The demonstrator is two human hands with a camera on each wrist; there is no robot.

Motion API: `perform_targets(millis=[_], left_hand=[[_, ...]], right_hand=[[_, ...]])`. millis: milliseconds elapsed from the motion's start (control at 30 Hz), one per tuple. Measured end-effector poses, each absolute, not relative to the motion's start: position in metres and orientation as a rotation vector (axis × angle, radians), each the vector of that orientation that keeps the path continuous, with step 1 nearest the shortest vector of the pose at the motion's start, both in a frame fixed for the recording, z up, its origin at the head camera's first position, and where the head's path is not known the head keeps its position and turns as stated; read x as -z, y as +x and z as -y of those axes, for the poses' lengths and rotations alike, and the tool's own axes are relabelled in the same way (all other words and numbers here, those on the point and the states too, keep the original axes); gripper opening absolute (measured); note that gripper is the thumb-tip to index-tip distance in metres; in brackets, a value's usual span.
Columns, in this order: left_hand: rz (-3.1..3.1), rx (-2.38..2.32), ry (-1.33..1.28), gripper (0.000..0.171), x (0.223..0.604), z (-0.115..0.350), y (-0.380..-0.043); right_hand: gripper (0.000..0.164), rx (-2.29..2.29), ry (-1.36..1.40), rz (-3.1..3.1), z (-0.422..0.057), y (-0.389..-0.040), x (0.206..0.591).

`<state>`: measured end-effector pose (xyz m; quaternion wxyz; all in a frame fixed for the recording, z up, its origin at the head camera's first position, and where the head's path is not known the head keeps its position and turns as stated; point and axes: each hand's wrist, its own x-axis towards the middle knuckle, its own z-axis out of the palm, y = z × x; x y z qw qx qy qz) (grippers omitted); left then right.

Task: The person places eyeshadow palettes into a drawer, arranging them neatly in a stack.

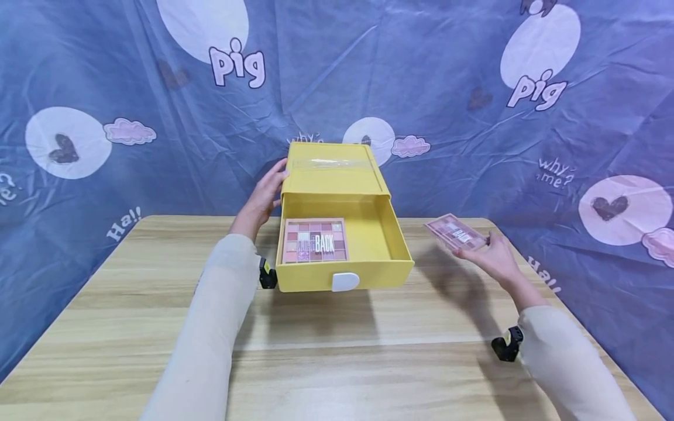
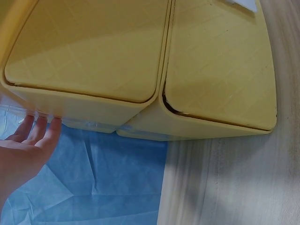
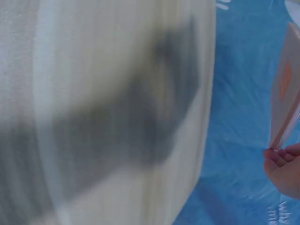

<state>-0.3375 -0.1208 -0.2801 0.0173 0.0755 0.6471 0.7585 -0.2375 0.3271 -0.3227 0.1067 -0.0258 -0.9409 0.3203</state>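
Observation:
My left hand (image 1: pixel 262 196) rests its fingertips against the left side of a yellow drawer box (image 1: pixel 334 169). Relaxed, nearly straight fingers (image 2: pixel 49 136) touch the box's yellow edge in the left wrist view. The box's top drawer (image 1: pixel 402 240), with a white tab handle (image 1: pixel 344 282), is pulled out toward me. Inside it, on the left, lies an eyeshadow palette (image 1: pixel 316 241) with pink and brown pans. To the right of the drawer, my right hand (image 1: pixel 495 257) pinches a second eyeshadow palette (image 1: pixel 454 232) by its near edge, tilted above the table.
A light wood table (image 1: pixel 337 362) stands under everything. Behind and beside it hangs a blue printed cloth (image 1: pixel 326 76). The left wrist view shows a lower drawer unit (image 2: pixel 220 70) beneath the upper one. Black wrist cameras (image 1: pixel 507 345) sit by both sleeves.

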Motion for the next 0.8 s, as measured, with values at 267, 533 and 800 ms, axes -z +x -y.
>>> perform_targets(millis=[267,533,800], left_hand=[[-2.028,-2.343,0.225,0.053,0.281,0.121,-0.338],[-2.015,-2.349,0.218,0.053,0.281,0.122,-0.338],[-2.028,-2.344,0.234,0.054,0.281,0.121,-0.338]], right_hand=[[0.098,-0.923,-0.004,2.782,-0.314,-0.234,0.291],[0.077,-0.889,0.092,2.762,-0.305,-0.235,0.262],[0.067,-0.854,0.171,2.753,-0.293,-0.232,0.234]])
